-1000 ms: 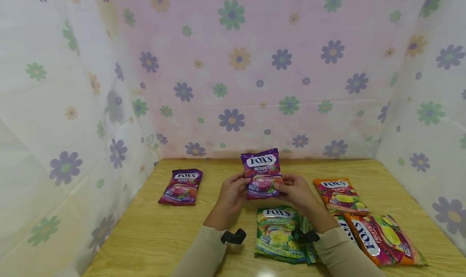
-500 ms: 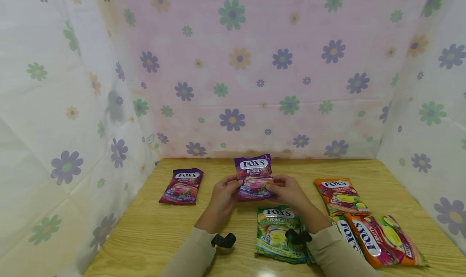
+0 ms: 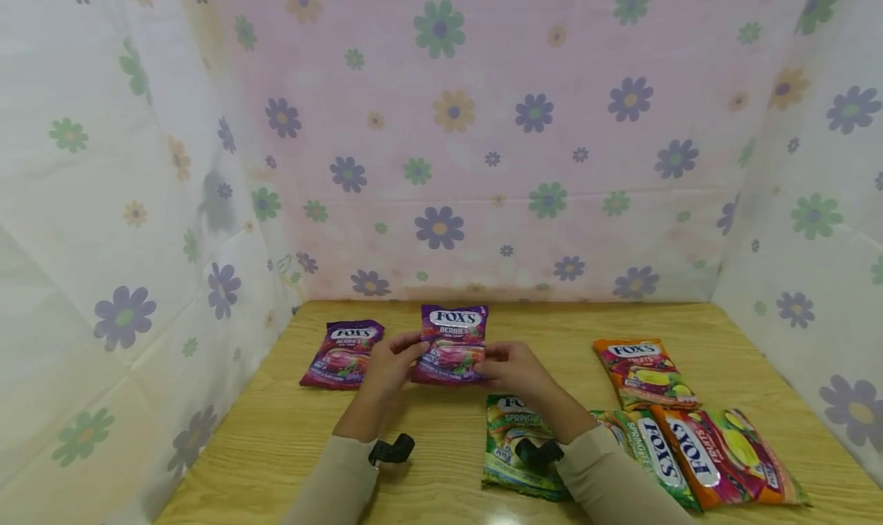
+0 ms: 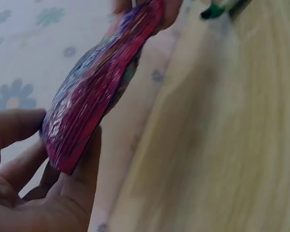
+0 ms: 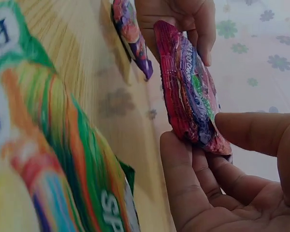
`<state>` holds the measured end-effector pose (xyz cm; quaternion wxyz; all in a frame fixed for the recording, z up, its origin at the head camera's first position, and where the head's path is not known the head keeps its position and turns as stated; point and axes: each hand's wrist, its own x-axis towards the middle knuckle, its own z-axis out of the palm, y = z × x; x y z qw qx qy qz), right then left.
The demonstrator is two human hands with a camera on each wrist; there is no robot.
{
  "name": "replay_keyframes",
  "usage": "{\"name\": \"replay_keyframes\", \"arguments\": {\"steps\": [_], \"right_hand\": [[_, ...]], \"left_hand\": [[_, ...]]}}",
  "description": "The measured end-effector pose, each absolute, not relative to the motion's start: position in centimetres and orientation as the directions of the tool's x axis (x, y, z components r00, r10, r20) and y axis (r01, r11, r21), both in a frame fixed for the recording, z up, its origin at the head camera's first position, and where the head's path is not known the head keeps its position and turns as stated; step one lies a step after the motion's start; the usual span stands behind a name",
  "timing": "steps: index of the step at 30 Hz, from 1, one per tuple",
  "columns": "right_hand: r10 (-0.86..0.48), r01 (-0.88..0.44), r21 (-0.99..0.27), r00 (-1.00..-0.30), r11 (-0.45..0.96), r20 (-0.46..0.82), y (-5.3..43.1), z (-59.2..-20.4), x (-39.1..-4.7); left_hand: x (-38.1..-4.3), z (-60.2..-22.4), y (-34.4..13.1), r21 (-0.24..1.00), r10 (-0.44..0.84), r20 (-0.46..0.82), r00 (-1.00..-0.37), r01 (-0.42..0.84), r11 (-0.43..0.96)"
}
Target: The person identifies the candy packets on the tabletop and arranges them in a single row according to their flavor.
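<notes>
A purple Fox's Berries candy bag [image 3: 451, 341] is held upright above the table, its printed front facing me. My left hand [image 3: 392, 368] pinches its left edge, thumb in front and fingers behind. At the opposite edge my right hand [image 3: 520, 372] pinches it the same way. From the left wrist view the bag [image 4: 87, 92] appears edge-on, raised off the wood. The right wrist view shows the thumb and fingers of the right hand [image 5: 222, 179] on either side of the bag's end. A second purple Berries bag [image 3: 345, 354] lies on the table just left of my left hand.
Two green Spring Tea bags lie at the front: one [image 3: 507, 464] under my right wrist, another [image 3: 665, 460] further right. Orange Fruits bags [image 3: 648, 372] [image 3: 734, 456] lie at the right. Flowered cloth [image 3: 441, 126] walls the table [image 3: 241, 448] at the back and both sides.
Both hands have carried the held Berries bag leftward and a little lower, close to the other Berries bag. More of the right-hand green bag now shows. The bags on the table have stayed put.
</notes>
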<state>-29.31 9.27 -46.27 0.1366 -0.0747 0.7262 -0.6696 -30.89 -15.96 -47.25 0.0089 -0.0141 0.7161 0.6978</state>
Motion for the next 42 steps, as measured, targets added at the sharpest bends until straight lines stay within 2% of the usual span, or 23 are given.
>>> {"name": "replay_keyframes", "arguments": {"steps": [4, 10, 16, 24, 31, 42], "right_hand": [[-0.328, 0.06, -0.995, -0.941, 0.083, -0.084, 8.1, -46.6, -29.4], [-0.354, 0.046, -0.997, -0.933, 0.061, -0.065, 6.3, -46.5, -29.5], [-0.354, 0.068, -0.998, -0.933, 0.013, -0.069, 4.3, -46.6, -29.7], [-0.315, 0.087, -0.996, -0.946, -0.026, -0.074, 2.5, -47.3, -29.4], [-0.311, 0.166, -0.976, -0.944, -0.144, -0.114, 1.6, -48.6, -29.2], [-0.356, 0.198, -0.954, -0.928, -0.227, -0.108, 1.5, -49.2, -29.0]], "left_hand": [[-31.0, -46.5, -17.7, 0.995, 0.012, -0.029, -0.999, -0.028, 0.097], [-31.5, -46.2, -20.3, 0.993, 0.031, -0.111, -0.993, -0.112, -0.022], [-31.8, -46.6, -22.1, 0.99, -0.028, -0.142, -0.989, -0.142, 0.011], [-32.0, -46.6, -23.4, 0.987, -0.08, -0.15, -0.985, -0.154, 0.044], [-31.9, -46.7, -24.2, 0.981, -0.123, -0.155, -0.98, -0.168, 0.102], [-32.1, -47.5, -24.4, 0.98, -0.156, -0.17, -0.973, -0.184, 0.081]]}}
